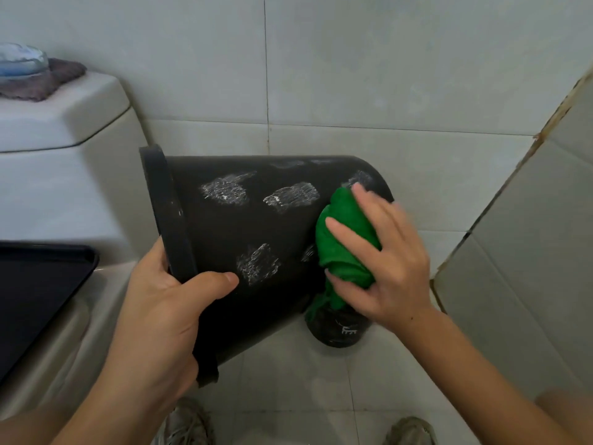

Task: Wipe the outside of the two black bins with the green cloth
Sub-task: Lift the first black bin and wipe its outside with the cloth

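A black bin [224, 226] lies tilted on its side in the air, its rim to the left and its base to the right. Several white scribbled patches mark its outer wall. My left hand [167, 313] grips the rim at the lower left, thumb on the outside. My right hand [385, 252] presses a bunched green cloth [343, 239] against the bin's wall near its base. A second black bin [337, 329] stands on the floor below, mostly hidden behind the first bin and the cloth, with white marks on it.
A white toilet tank [64, 175] stands at the left with a grey cloth [48, 80] and a bluish object [22, 61] on its lid. A black tray [38, 290] rests on the toilet seat. Tiled wall behind, a tiled partition [529, 236] at the right. My shoes [189, 425] show below.
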